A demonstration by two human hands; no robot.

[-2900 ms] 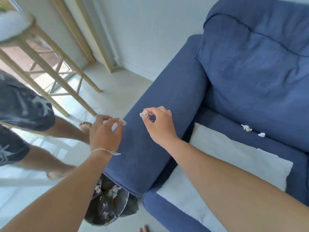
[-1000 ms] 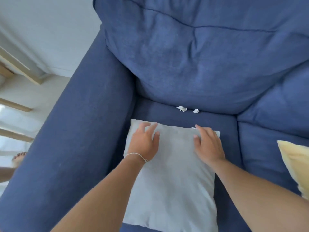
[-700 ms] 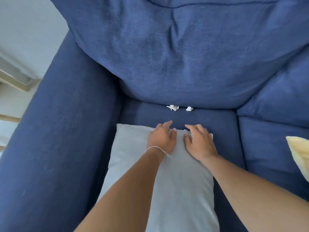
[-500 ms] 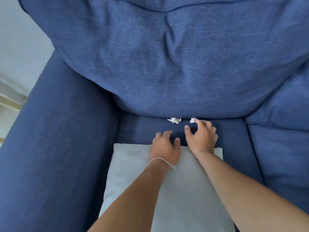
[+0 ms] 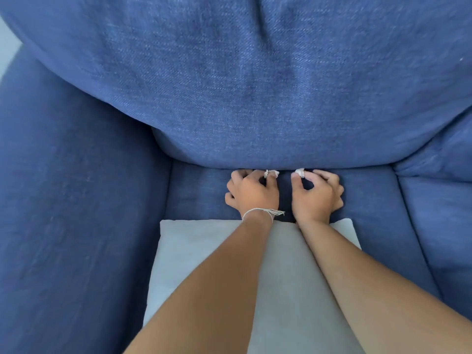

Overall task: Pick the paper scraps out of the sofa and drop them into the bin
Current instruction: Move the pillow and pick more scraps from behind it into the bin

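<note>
Both hands are at the back of the sofa seat (image 5: 199,190), where the seat meets the back cushion (image 5: 255,98). Left hand (image 5: 251,192): thumb and forefinger closed on a small white paper scrap (image 5: 271,172) at its fingertips, other fingers curled against the seat. Right hand (image 5: 316,194): thumb and forefinger pinched on a second scrap (image 5: 300,172), other fingers loosely splayed. Whether either scrap is fully clear of the fabric cannot be told; both sit right at the crease line, touching or nearly touching the cushion's lower edge. The two scraps lie just beside each other, between the hands' inner edges, directly ahead of the knuckles. Each scrap is a crumpled wad with no clear long axis, so pinch direction matters little. Each hand is nearest its own scrap; no crossing needed. A pale grey pillow (image 5: 204,251) lies on the seat under the forearms, behind the wrists. A string bracelet (image 5: 263,212) is on the left wrist. Bin: not in view. Judgement: pick step in hand for both scraps; next move is a straight pull back away from the crease, then carry to the bin. Risk: a light wad slipping back into the gap under the cushion.
</note>
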